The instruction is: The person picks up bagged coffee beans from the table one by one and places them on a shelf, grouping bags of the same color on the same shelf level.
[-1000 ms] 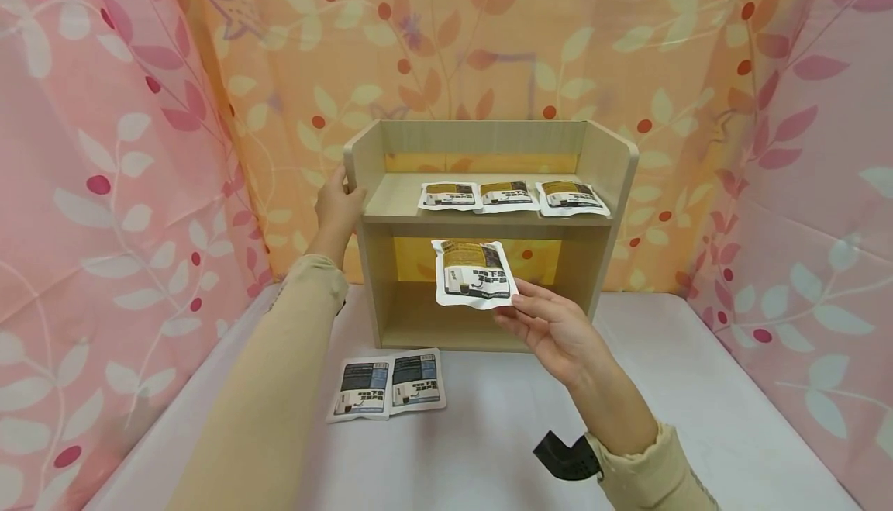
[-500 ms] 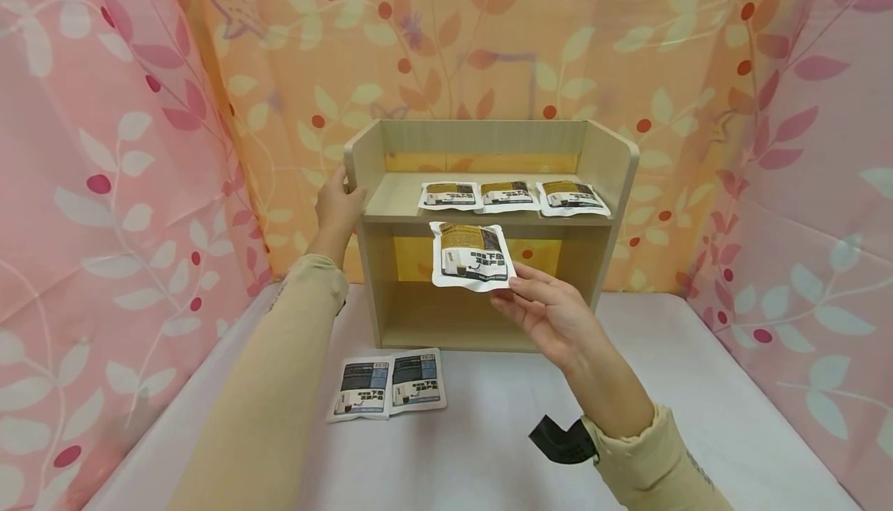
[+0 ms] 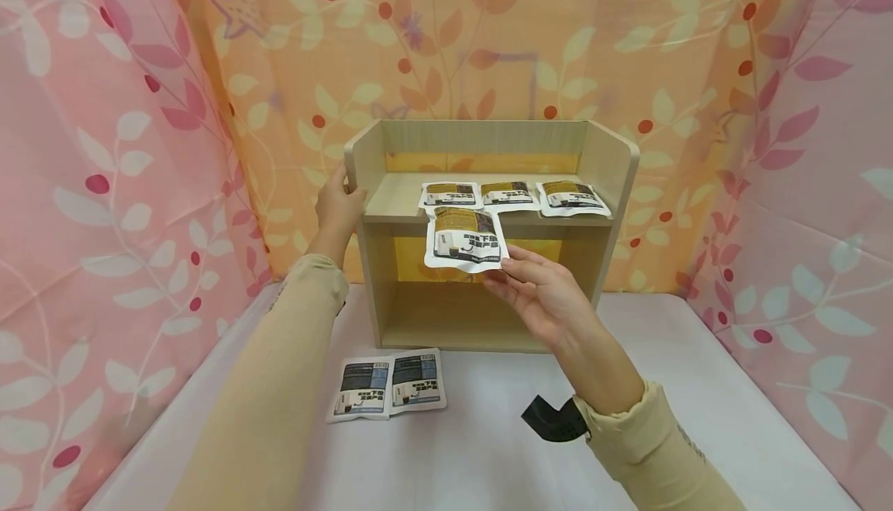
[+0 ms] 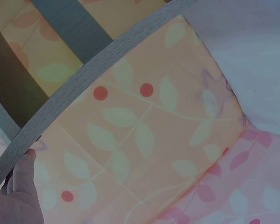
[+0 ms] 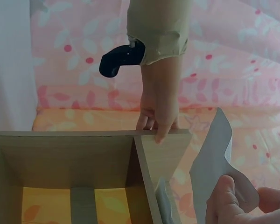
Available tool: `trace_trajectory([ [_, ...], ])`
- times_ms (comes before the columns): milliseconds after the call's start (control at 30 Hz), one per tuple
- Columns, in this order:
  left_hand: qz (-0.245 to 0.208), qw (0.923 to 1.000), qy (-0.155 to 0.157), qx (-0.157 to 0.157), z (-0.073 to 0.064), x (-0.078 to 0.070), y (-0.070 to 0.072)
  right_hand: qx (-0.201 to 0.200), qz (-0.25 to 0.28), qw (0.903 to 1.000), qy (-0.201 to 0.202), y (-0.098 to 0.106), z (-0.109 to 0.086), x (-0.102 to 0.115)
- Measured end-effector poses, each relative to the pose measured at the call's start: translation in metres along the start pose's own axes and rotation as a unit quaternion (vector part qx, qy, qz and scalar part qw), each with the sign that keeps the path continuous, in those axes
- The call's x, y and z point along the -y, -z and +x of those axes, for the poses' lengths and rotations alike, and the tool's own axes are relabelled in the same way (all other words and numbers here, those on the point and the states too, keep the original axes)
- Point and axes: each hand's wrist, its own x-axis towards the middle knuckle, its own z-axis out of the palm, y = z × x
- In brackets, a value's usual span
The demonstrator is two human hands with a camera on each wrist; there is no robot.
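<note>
My left hand grips the left side panel of a small wooden shelf, thumb and fingers on either side of its edge. In the left wrist view the fingers of that hand wrap the panel's edge. My right hand pinches a white packet with a gold and black label by its lower right corner. The packet is in front of the upper board, overlapping its front edge in the head view. Three matching packets, a left one, a middle one and a right one, lie in a row on that board.
Two white packets with dark and blue labels, one left and one right, lie side by side on the white tabletop before the shelf. Patterned curtains enclose the back and sides. A black strap piece sticks out from my right cuff.
My right hand has raised the packet and carried it slightly left, toward the upper board. My left hand stays on the side panel.
</note>
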Motion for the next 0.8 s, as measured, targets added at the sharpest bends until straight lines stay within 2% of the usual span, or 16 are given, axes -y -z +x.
trace_trajectory([
  [267, 0.002, 1.0000, -0.002, 0.000, 0.000, 0.000, 0.000, -0.011, 0.019, 0.9998, 0.002, -0.007, 0.011, 0.003],
  [800, 0.005, 1.0000, 0.003, 0.001, 0.000, 0.000, 0.000, -0.038, 0.014, 0.9992, -0.004, -0.018, 0.039, 0.004],
])
